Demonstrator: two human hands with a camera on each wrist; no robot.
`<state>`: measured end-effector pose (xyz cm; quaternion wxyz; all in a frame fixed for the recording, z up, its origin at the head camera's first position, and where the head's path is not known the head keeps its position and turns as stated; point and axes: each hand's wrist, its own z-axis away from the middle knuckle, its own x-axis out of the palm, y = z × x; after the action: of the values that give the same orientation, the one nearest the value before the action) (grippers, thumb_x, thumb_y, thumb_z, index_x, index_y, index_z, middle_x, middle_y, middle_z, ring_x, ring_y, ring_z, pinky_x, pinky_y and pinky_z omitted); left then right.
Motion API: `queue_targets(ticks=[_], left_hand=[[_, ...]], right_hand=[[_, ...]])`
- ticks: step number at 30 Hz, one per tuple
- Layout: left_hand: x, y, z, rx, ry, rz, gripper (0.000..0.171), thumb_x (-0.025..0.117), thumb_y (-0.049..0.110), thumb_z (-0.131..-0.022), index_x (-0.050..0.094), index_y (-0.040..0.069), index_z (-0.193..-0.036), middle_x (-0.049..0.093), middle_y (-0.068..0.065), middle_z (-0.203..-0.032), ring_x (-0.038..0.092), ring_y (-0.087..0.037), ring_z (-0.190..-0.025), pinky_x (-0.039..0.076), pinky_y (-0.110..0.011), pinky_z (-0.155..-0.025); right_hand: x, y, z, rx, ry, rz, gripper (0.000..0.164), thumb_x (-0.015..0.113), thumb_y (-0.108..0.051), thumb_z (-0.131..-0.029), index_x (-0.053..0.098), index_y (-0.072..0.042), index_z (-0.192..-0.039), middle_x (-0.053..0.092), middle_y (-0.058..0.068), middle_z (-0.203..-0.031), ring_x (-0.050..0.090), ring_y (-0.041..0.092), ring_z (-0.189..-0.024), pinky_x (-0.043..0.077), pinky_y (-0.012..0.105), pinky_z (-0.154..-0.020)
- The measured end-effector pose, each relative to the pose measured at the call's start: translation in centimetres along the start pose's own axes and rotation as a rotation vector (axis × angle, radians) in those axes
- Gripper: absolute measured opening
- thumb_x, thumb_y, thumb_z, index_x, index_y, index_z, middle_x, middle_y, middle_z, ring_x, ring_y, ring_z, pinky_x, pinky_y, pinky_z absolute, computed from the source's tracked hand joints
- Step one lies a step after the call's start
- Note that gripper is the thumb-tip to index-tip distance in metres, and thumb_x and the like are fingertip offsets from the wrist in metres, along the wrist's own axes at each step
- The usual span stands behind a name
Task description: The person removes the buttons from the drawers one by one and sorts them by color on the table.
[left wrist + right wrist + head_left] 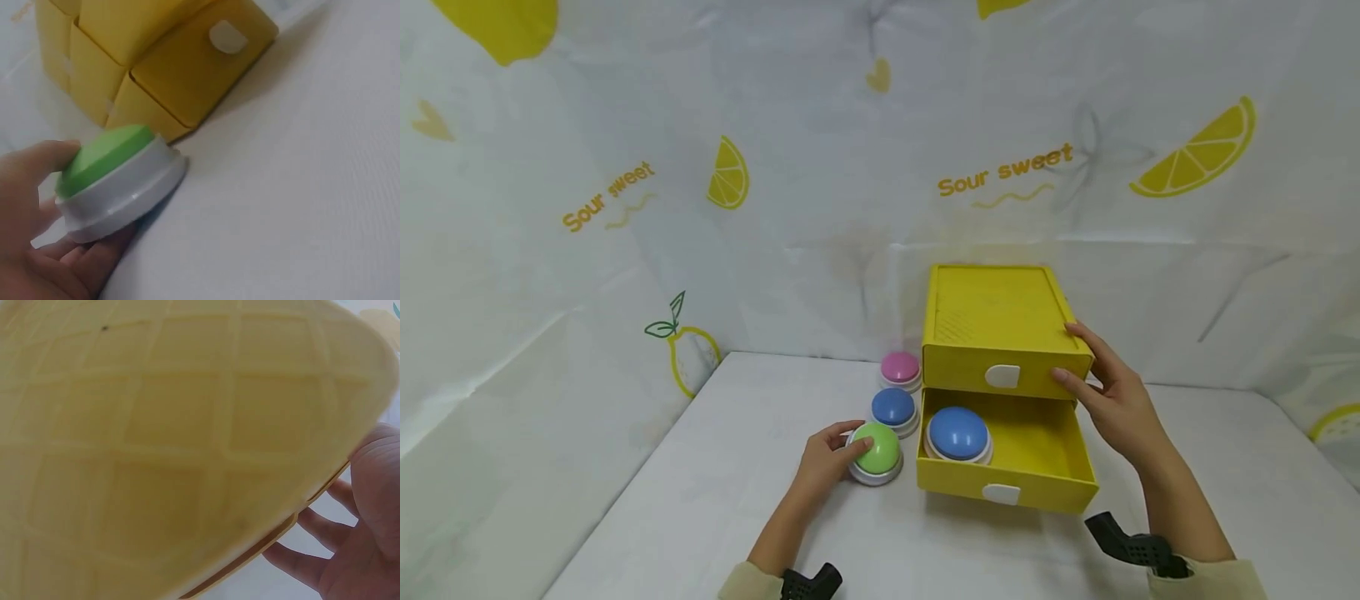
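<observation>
A green, domed push button of smooth, glossy material on a pale round base (878, 452) sits tilted, dome uppermost, held by its rim in the left hand (824, 467), just left of a glossy yellow two-tier drawer box (992, 307). The box stands upright on the white counter (700, 500). Its upper drawer (951, 367) is closed; its lower drawer (1045, 490) is pulled out toward the person. Each front carries a white rounded tab. The right hand (1116, 400) grips the box's upper right front corner.

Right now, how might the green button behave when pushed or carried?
The green button looks stiff: its base keeps a crisp round shape. That wide, low base suggests sliding rather than tipping when flat. The smooth dome might slip from the left hand.
</observation>
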<state>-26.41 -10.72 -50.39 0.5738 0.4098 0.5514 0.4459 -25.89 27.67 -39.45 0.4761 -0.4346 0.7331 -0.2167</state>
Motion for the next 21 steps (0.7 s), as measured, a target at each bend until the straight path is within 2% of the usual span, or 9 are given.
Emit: queue_targets(ticks=[3, 7, 10, 14, 16, 18, 21], left_hand=[[0.3, -0.3, 0.1, 0.063, 0.018, -0.105, 0.049, 0.074, 0.040, -0.089, 0.067, 0.013, -0.129, 0.070, -0.007, -0.108, 0.059, -0.014, -0.091, 0.052, -0.027, -0.073], [0.7, -0.2, 0.5, 0.133, 0.056, -0.289, 0.048, 0.072, 0.048, -0.088, 0.071, 0.015, -0.124, 0.071, -0.005, -0.116, 0.060, -0.016, -0.098, 0.051, -0.030, -0.079], [0.9, -0.1, 0.7, 0.153, 0.056, -0.343, 0.050, 0.071, 0.049, -0.088, 0.072, 0.014, -0.123, 0.071, -0.006, -0.114, 0.059, -0.015, -0.095, 0.050, -0.030, -0.077], [1.3, -0.2, 0.8, 0.174, 0.038, -0.379, 0.052, 0.068, 0.051, -0.091, 0.070, 0.014, -0.127, 0.071, -0.006, -0.117, 0.062, -0.017, -0.101, 0.053, -0.038, -0.087], [1.4, -0.3, 0.9, 0.187, 0.027, -0.403, 0.053, 0.065, 0.051, -0.093, 0.069, 0.012, -0.128, 0.071, -0.007, -0.119, 0.063, -0.020, -0.107, 0.053, -0.045, -0.093], [1.4, -0.3, 1.0, 0.203, 0.022, -0.419, 0.053, 0.063, 0.050, -0.094, 0.068, 0.010, -0.129, 0.071, -0.008, -0.120, 0.063, -0.023, -0.111, 0.052, -0.050, -0.099], [1.6, -0.5, 1.0, 0.232, 0.030, -0.448, 0.051, 0.061, 0.048, -0.097, 0.068, 0.008, -0.128, 0.070, -0.009, -0.119, 0.063, -0.024, -0.112, 0.052, -0.050, -0.099]], right_hand=[[0.0, -0.1, 0.0, 0.007, 0.001, 0.005, 0.066, 0.060, -0.025, -0.102, 0.028, -0.033, -0.160, 0.034, 0.019, -0.163, 0.042, -0.018, -0.119, 0.042, 0.000, -0.086], [0.1, -0.1, 0.1, 0.019, 0.002, 0.012, 0.066, 0.060, -0.027, -0.102, 0.028, -0.035, -0.160, 0.035, 0.019, -0.163, 0.043, -0.016, -0.120, 0.042, 0.000, -0.086], [0.1, 0.0, 0.1, 0.018, 0.007, 0.015, 0.066, 0.060, -0.027, -0.102, 0.028, -0.035, -0.160, 0.037, 0.020, -0.161, 0.041, -0.018, -0.118, 0.042, 0.000, -0.086], [0.2, -0.1, 0.2, 0.024, 0.009, 0.019, 0.066, 0.060, -0.028, -0.103, 0.028, -0.036, -0.159, 0.039, 0.021, -0.160, 0.041, -0.018, -0.116, 0.042, 0.000, -0.085], [0.1, -0.1, 0.2, 0.031, 0.006, 0.024, 0.066, 0.060, -0.029, -0.103, 0.027, -0.037, -0.159, 0.039, 0.020, -0.160, 0.045, -0.011, -0.121, 0.042, 0.000, -0.085], [0.1, -0.2, 0.2, 0.037, 0.004, 0.030, 0.066, 0.059, -0.029, -0.103, 0.027, -0.037, -0.160, 0.038, 0.019, -0.161, 0.050, 0.002, -0.127, 0.041, 0.001, -0.085], [0.1, -0.2, 0.2, 0.042, 0.003, 0.039, 0.066, 0.059, -0.030, -0.103, 0.026, -0.038, -0.160, 0.038, 0.019, -0.161, 0.052, 0.015, -0.131, 0.041, 0.001, -0.085]])
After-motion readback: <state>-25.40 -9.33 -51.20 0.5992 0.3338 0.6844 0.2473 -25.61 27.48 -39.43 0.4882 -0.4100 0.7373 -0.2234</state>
